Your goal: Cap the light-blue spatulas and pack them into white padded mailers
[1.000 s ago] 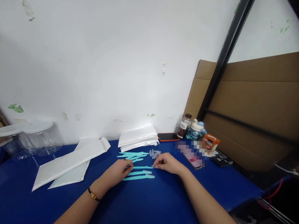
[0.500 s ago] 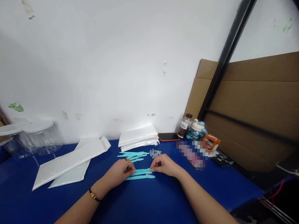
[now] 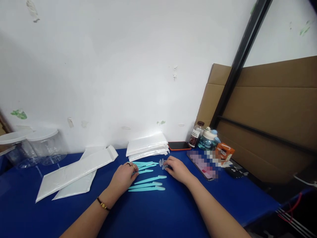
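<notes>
My left hand (image 3: 124, 177) is closed at the left end of the pile of turquoise eyebrow razors (image 3: 146, 163), its fingers on the handle of the nearest razor (image 3: 146, 171). Closer to me, three more razors (image 3: 150, 189) lie roughly side by side, their wider ends to the right; the tips of these look pale, as if capped. My right hand (image 3: 177, 169) pinches at the small clear plastic caps (image 3: 162, 162) to the right of the pile. Its fingertips partly cover the caps.
White padded envelopes (image 3: 76, 170) lie at left, with a stack of them (image 3: 147, 145) by the wall. Lidded clear jars (image 3: 51, 148) stand far left. A phone (image 3: 179, 145), a brown-capped bottle (image 3: 196, 135), a drinking bottle (image 3: 208, 139) and an orange box (image 3: 224, 153) line the right side.
A razor held between both hands now lies with the others in front of me. My left hand has moved left and away to the pile; my right hand has moved to the caps.
</notes>
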`<act>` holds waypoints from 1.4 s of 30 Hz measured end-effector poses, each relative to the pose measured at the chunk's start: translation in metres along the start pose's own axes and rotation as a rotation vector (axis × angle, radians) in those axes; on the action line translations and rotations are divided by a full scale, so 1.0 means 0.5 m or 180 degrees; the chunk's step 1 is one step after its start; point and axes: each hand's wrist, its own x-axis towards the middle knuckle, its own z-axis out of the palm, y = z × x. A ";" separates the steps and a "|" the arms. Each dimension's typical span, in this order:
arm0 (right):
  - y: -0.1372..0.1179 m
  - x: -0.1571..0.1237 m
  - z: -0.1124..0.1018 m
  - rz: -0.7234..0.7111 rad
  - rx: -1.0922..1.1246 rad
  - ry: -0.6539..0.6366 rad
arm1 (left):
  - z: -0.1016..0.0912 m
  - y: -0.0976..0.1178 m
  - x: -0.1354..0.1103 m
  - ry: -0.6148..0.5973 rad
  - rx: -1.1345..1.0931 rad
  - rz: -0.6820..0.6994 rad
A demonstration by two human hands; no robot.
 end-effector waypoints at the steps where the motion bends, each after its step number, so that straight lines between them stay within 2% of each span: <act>1: -0.001 -0.001 -0.001 0.0030 -0.0014 -0.0012 | -0.001 0.002 0.000 -0.0006 -0.0021 -0.0024; 9: -0.008 -0.008 -0.020 0.0154 0.0307 -0.0112 | -0.001 -0.006 -0.001 -0.0201 -0.0462 -0.0238; 14: -0.005 -0.010 -0.006 0.0440 0.1022 -0.0361 | -0.001 0.000 -0.003 -0.0159 -0.0552 -0.0145; 17: -0.002 -0.008 0.005 0.0597 0.1384 -0.0432 | 0.009 0.009 0.000 -0.0277 -0.0680 -0.0111; 20: -0.001 -0.004 0.012 0.0649 0.1620 -0.0391 | 0.025 0.025 0.006 -0.0237 -0.0715 -0.0104; 24: -0.006 -0.002 0.016 0.0610 0.1638 -0.0307 | 0.037 0.038 0.012 -0.0154 -0.0736 -0.0057; 31: -0.014 -0.003 0.010 0.0502 0.1393 -0.0125 | 0.030 0.027 0.013 -0.0319 -0.0920 0.0003; 36: -0.014 0.000 0.022 0.0556 0.1584 -0.0125 | 0.030 0.033 0.015 -0.0306 -0.0922 -0.0052; 42: -0.021 0.004 0.038 0.0550 0.1826 -0.0201 | 0.033 0.044 0.016 -0.0309 -0.0945 0.0085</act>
